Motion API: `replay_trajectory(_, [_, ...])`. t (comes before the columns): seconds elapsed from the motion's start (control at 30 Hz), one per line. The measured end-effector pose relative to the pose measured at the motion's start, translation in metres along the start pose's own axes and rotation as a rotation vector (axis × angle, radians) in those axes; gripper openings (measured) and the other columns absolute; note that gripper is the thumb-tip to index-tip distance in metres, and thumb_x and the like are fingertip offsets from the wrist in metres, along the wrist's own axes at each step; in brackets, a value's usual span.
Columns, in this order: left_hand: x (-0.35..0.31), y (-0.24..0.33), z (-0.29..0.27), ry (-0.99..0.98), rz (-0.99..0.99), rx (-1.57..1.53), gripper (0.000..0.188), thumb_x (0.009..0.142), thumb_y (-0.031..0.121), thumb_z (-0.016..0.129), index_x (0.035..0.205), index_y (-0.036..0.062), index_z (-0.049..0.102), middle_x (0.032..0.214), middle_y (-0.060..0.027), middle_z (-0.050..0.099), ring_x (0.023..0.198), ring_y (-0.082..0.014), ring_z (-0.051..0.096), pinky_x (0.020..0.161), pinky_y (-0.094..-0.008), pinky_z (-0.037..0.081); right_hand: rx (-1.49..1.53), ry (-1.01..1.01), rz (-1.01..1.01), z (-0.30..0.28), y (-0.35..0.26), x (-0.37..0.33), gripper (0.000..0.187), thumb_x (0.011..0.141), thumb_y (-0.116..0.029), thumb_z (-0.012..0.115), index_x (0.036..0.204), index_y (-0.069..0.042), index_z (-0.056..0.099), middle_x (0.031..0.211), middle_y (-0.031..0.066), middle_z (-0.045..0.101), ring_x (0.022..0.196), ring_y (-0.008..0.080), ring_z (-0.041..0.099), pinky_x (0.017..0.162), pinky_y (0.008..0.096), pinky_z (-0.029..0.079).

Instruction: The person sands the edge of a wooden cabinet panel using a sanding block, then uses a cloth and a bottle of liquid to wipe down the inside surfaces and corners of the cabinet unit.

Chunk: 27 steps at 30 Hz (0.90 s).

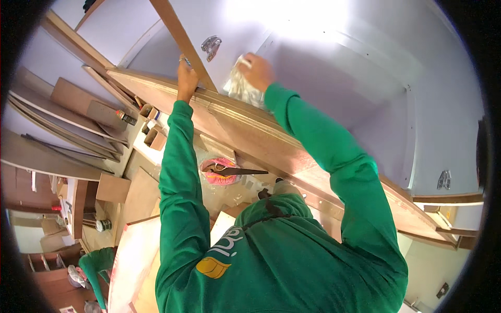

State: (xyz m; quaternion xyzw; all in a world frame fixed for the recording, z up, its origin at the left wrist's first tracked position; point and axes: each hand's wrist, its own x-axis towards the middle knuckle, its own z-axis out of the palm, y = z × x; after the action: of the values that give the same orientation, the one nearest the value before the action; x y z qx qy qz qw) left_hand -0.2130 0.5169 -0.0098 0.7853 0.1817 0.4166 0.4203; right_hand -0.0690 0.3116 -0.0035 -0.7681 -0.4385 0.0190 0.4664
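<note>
My right hand (257, 73) is closed on a crumpled white cloth (242, 88), pressed against the pale inner face of a cabinet (334, 99) just behind its wooden front edge. The hand is slightly blurred. To its left, my left hand (187, 81) rests at the same edge, beside an upright wooden divider (182, 39). Its fingers are curled, and a small bluish thing shows at them, too little visible to name. A metal hinge (211, 48) is fixed to the pale panel between divider and cloth.
Below the cabinet, a handsaw (242, 171) lies across a pink bucket (219, 178). Curved boards (57, 115) lean at the left, near a dark bottle (126, 117) and small wooden boxes (154, 136). Another person in green (96, 268) is at lower left. A second hinge (444, 180) sits far right.
</note>
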Motion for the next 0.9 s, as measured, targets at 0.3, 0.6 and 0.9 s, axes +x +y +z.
replay_trajectory(0.3, [0.009, -0.013, 0.009, 0.009, 0.07, 0.072, 0.054, 0.084, 0.015, 0.069, 0.13, -0.0041, 0.046, 0.116, -0.0202, 0.062, 0.109, -0.0253, 0.058, 0.096, -0.0361, 0.046, -0.074, 0.082, -0.632, 0.007, -0.016, -0.021, 0.012, 0.087, -0.021, 0.067, 0.094, -0.012, 0.07, 0.095, 0.0073, 0.066, 0.09, 0.0309, 0.063, 0.078, 0.0434, 0.048])
replay_trajectory(0.6, [-0.003, -0.004, 0.006, 0.102, 0.041, 0.028, 0.057, 0.085, 0.017, 0.071, 0.131, -0.005, 0.046, 0.118, -0.0185, 0.062, 0.107, -0.0225, 0.059, 0.095, -0.0355, 0.047, -0.241, -0.236, -0.777, -0.008, -0.022, -0.021, 0.023, 0.089, -0.035, 0.063, 0.094, -0.014, 0.072, 0.096, 0.006, 0.066, 0.096, 0.0281, 0.061, 0.084, 0.0451, 0.044])
replay_trajectory(0.9, [0.001, 0.004, 0.003, 0.17, -0.026, 0.086, 0.059, 0.087, 0.019, 0.071, 0.133, -0.0075, 0.044, 0.112, -0.017, 0.065, 0.099, -0.02, 0.061, 0.089, -0.0335, 0.05, 0.399, -0.313, 0.078, -0.032, 0.036, -0.027, 0.033, 0.091, -0.031, 0.066, 0.095, 0.002, 0.065, 0.079, 0.0124, 0.065, 0.072, 0.0172, 0.06, 0.068, 0.0332, 0.048])
